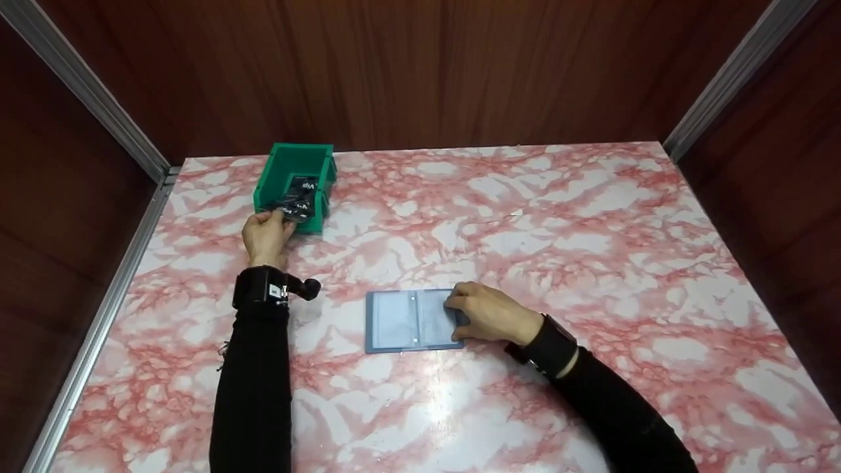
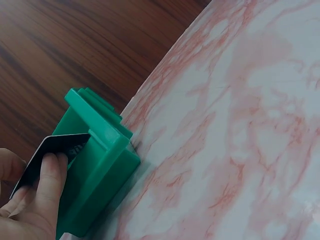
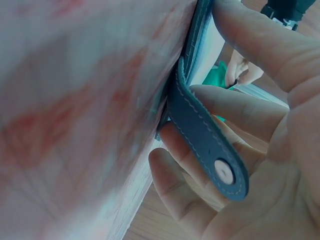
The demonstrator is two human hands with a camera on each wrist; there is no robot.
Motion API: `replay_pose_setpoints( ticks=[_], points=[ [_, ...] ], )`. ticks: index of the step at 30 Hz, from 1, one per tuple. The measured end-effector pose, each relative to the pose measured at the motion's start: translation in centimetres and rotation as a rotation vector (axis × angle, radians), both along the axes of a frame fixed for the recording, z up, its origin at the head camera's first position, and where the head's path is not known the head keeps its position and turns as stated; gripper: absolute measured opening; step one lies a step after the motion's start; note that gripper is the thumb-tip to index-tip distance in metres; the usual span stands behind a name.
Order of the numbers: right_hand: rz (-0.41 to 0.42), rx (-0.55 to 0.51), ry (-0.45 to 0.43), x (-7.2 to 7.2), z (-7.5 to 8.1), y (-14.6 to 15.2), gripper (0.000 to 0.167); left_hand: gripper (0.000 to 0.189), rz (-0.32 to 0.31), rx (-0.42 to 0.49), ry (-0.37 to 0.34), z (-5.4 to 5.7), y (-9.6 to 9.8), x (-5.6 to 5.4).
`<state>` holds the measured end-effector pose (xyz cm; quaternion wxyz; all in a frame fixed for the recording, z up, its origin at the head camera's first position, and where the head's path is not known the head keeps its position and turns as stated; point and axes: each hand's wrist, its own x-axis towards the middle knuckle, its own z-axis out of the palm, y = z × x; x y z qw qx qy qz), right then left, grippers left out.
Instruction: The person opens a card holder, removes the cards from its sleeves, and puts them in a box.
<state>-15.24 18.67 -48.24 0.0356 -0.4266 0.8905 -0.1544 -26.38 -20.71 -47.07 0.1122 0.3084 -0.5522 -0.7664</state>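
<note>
At the front of a green plastic bin (image 1: 286, 163), my left hand (image 1: 265, 238) pinches a black card (image 2: 50, 143) between thumb and fingers. The card stands tilted over the bin's low front in the left wrist view. More black cards (image 1: 303, 186) with white "Vip" lettering lie inside. A blue card holder (image 1: 394, 322) lies spread flat, with clear sleeves showing on both sides. My right hand (image 1: 493, 314) holds its right edge with curled fingers. Beside those fingers, the holder's stitched strap (image 3: 200, 132) sticks out, bearing a metal snap (image 3: 223, 172).
The table (image 1: 565, 223) has a red and white marbled top. Dark wood-look panels (image 1: 420, 72) rise behind it and at both sides, with metal rails (image 1: 98, 98) along the corners. The bin stands near the back left edge.
</note>
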Motion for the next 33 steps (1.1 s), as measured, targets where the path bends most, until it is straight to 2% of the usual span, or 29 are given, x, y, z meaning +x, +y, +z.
replay_pose_setpoints(
  ticks=[8,16,19,22,25,29,33],
  points=[
    [0.001,-0.010,-0.015,0.1,0.1,0.0,0.045,0.008,-0.003,0.054,0.077,0.0,0.0,0.2],
    [0.008,-0.013,-0.006,0.0,0.1,0.0,0.044,0.007,-0.010,0.011,0.089,-0.2,0.1,0.4],
    [0.005,-0.010,-0.007,0.0,0.1,0.0,0.044,0.008,-0.032,-0.036,0.096,0.0,0.2,0.5],
    [0.003,-0.005,-0.006,0.0,0.1,0.0,0.045,0.008,-0.075,-0.115,0.099,0.2,0.4,0.8],
    [0.010,0.000,0.008,0.0,-0.1,0.0,0.044,0.006,-0.147,-0.181,0.099,0.5,0.9,1.4],
    [0.012,0.002,0.017,-0.1,-0.1,0.0,0.045,0.009,-0.261,-0.263,0.129,1.2,2.2,2.8],
    [0.007,0.000,0.009,-0.1,0.0,0.0,0.046,0.021,-0.397,-0.393,0.173,1.8,3.8,4.8]
  ],
)
